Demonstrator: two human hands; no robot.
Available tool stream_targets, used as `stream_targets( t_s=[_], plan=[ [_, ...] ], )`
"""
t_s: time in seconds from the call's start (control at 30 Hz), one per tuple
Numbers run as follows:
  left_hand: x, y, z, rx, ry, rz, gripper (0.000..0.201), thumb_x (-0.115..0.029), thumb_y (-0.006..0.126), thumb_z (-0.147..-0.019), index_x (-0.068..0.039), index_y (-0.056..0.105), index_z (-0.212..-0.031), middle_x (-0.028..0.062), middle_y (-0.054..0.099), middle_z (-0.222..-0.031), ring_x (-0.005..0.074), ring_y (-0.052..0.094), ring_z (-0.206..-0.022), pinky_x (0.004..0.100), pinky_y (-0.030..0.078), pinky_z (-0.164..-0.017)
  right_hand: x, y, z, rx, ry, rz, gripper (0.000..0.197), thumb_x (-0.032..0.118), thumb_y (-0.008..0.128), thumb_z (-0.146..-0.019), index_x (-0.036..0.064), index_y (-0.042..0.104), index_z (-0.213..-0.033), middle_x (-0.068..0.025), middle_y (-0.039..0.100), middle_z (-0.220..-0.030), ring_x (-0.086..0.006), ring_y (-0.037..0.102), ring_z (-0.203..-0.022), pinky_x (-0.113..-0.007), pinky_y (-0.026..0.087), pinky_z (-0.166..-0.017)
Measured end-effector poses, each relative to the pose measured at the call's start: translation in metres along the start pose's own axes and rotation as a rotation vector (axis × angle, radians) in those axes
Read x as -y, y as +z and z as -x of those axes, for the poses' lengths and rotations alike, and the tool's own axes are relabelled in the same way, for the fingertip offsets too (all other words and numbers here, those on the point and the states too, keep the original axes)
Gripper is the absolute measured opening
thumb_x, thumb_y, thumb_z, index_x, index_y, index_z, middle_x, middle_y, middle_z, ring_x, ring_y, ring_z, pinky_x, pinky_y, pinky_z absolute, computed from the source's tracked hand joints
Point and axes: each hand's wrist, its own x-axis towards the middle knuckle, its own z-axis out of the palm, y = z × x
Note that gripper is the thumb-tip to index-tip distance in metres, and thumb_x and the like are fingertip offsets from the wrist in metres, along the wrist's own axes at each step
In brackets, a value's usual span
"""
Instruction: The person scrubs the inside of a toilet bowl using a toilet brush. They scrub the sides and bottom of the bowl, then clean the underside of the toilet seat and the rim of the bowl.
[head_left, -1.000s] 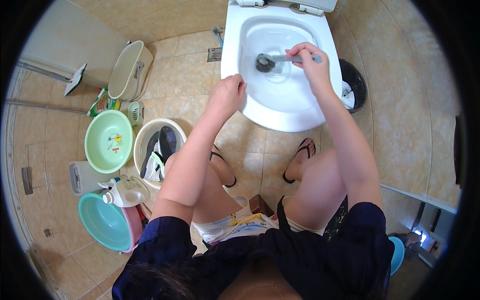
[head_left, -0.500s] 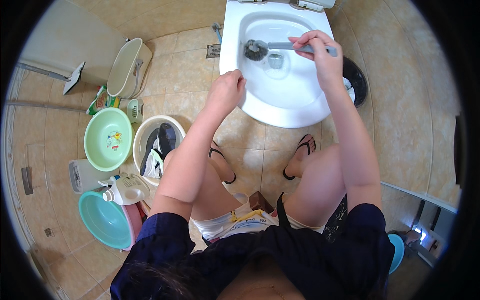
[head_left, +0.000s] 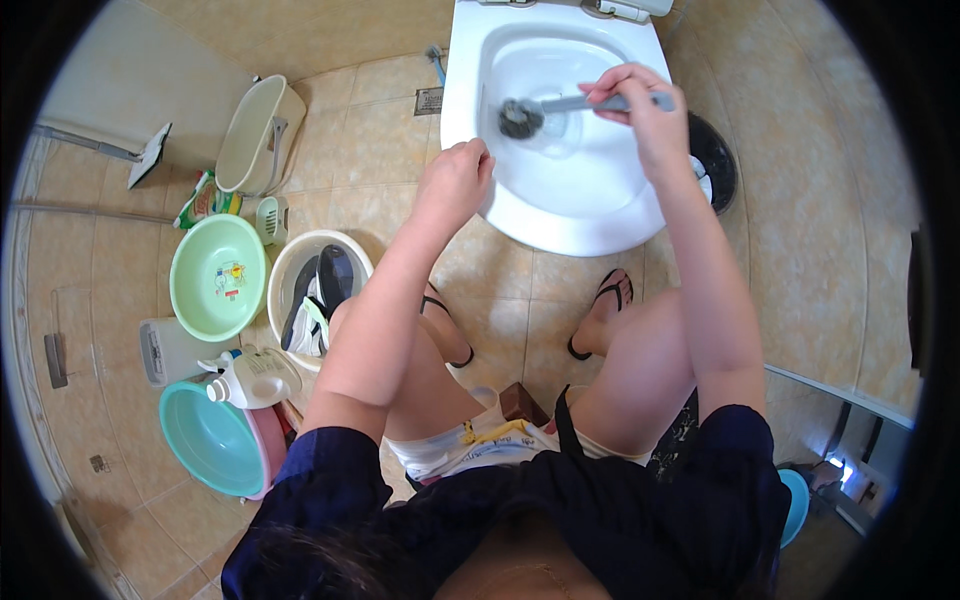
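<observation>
My right hand (head_left: 648,112) is closed around the grey handle of a toilet brush (head_left: 568,104), above the white toilet (head_left: 575,236). The brush lies nearly level, its dark, bushy head to the left, inside the bowl against the left part of the inner wall. Slight blur shows on the head. Beside the front left of the toilet's rim, my left hand (head_left: 455,183) is curled into a loose fist, with nothing visible in it. Whether it touches the rim cannot be made out.
Left on the tiled floor stand a cream bin (head_left: 258,135), a green basin (head_left: 218,278), a cream basin (head_left: 320,242) with shoes, a white jug (head_left: 255,382) and a teal basin (head_left: 210,440). A black bin (head_left: 712,150) stands right of the toilet. A squeegee (head_left: 150,158) leans at left.
The brush head has moved down and slightly right within the bowl, nearer to me. My right hand has shifted slightly with it, while my left hand stays nearly still.
</observation>
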Motion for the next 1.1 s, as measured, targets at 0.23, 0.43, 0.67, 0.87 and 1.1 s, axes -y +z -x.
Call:
stream_targets(
  t_s=[0.23, 0.43, 0.67, 0.87, 1.1],
  plan=[
    [-0.002, 0.001, -0.001, 0.015, -0.007, -0.009, 0.014, -0.012, 0.058, -0.085, 0.002, 0.059, -0.084, 0.0209, 0.063, -0.079, 0.0374, 0.062, -0.074, 0.0426, 0.05, -0.067, -0.004, -0.002, -0.001, 0.05, 0.039, 0.096, 0.023, 0.008, 0.041, -0.086, 0.0033, 0.063, -0.081, -0.0068, 0.066, -0.078, -0.0168, 0.067, -0.088, -0.026, 0.05, -0.072],
    [-0.001, 0.0, 0.0, 0.011, -0.003, -0.002, 0.014, -0.012, 0.057, -0.085, 0.002, 0.059, -0.084, 0.0211, 0.063, -0.08, 0.0374, 0.062, -0.075, 0.0422, 0.05, -0.068, 0.019, -0.003, 0.004, 0.03, -0.024, -0.019, 0.023, 0.009, 0.042, -0.086, 0.004, 0.063, -0.08, -0.005, 0.066, -0.078, -0.0151, 0.066, -0.084, -0.026, 0.049, -0.072],
    [-0.003, -0.001, 0.001, 0.014, -0.002, 0.002, 0.014, -0.012, 0.058, -0.085, 0.002, 0.06, -0.084, 0.0202, 0.063, -0.08, 0.037, 0.062, -0.074, 0.0417, 0.05, -0.067, -0.048, -0.004, -0.013, 0.103, -0.052, 0.212, 0.02, 0.003, 0.042, -0.084, -0.0008, 0.061, -0.076, -0.0057, 0.063, -0.073, -0.0118, 0.063, -0.073, -0.024, 0.046, -0.07],
    [-0.003, -0.003, 0.001, 0.041, -0.022, 0.026, 0.014, -0.013, 0.058, -0.085, 0.0, 0.059, -0.084, 0.0188, 0.063, -0.08, 0.0361, 0.062, -0.075, 0.0423, 0.049, -0.069, -0.1, -0.008, -0.028, 0.227, -0.138, 0.346, 0.019, 0.0, 0.042, -0.083, -0.0009, 0.06, -0.076, -0.0058, 0.062, -0.072, -0.0123, 0.06, -0.076, -0.025, 0.047, -0.075],
    [-0.006, -0.003, 0.001, 0.041, -0.017, 0.055, 0.014, -0.013, 0.057, -0.085, 0.001, 0.06, -0.084, 0.0189, 0.063, -0.081, 0.036, 0.061, -0.076, 0.0422, 0.049, -0.069, -0.095, -0.005, -0.033, 0.115, -0.093, 0.283, 0.021, 0.001, 0.042, -0.084, -0.0007, 0.062, -0.078, -0.0061, 0.065, -0.079, -0.0135, 0.063, -0.078, -0.026, 0.049, -0.075]
  ],
)
